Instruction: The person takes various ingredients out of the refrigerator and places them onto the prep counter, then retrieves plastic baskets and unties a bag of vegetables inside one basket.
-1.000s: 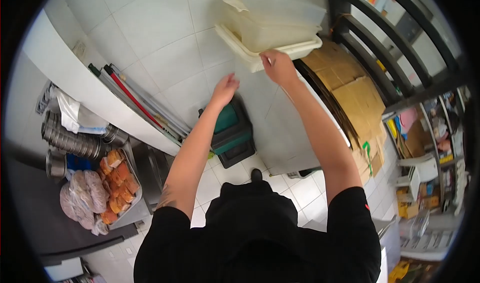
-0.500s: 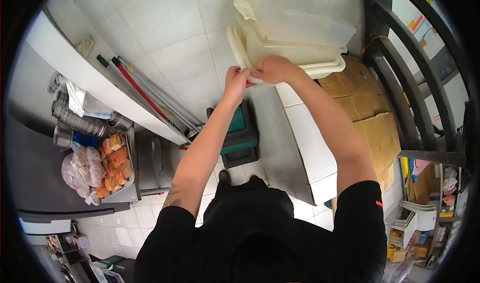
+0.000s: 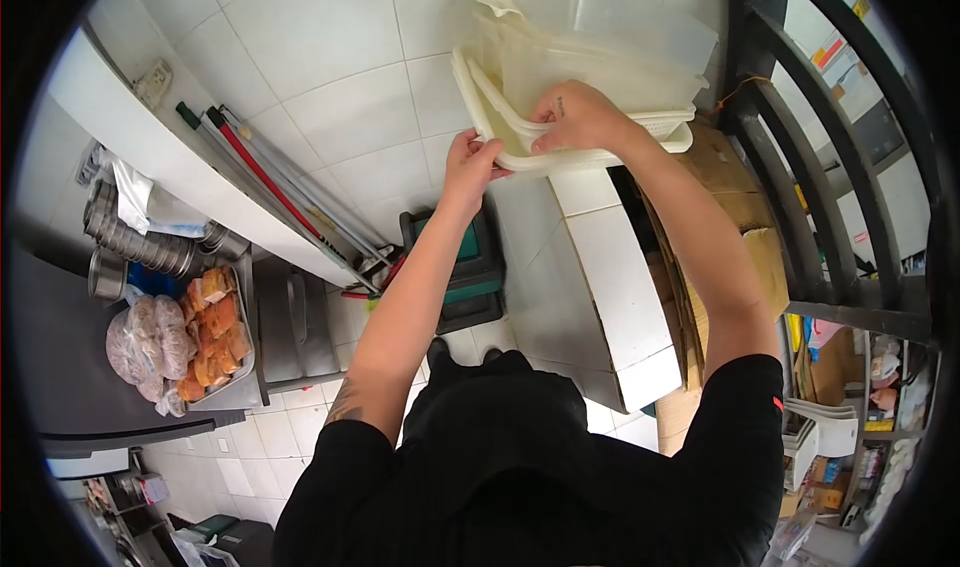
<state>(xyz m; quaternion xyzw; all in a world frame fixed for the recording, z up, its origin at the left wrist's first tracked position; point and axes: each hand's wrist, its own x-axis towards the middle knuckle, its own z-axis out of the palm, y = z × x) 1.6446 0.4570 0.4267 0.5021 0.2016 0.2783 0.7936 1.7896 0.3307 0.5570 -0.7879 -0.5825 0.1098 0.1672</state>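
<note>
Cream plastic bins lie nested one in another above a white-tiled ledge [image 3: 615, 267]. My left hand [image 3: 470, 172] is closed on the near left corner of the outer bin [image 3: 570, 160], thumb over its rim. Inside it sits a second bin [image 3: 497, 100], tilted, and my right hand [image 3: 585, 117] pinches its rim near the corner. A gap shows between the two rims on the left. A translucent plastic container [image 3: 640, 62] leans behind them, with a pale crumpled piece [image 3: 493, 0] at its upper left. The bins' far ends are partly hidden by my right arm.
Flattened cardboard [image 3: 725, 182] lies right of the ledge, beside a black slatted rack [image 3: 800, 147]. Broom handles [image 3: 255, 162] lean at the left wall. A tray [image 3: 245, 362] of bagged food stands on the left counter. A black-and-green box [image 3: 470, 287] sits on the floor.
My right hand has moved right and up from the shared corner, taking the inner bin's rim with it. The rims have come apart. My left hand stays at the outer corner.
</note>
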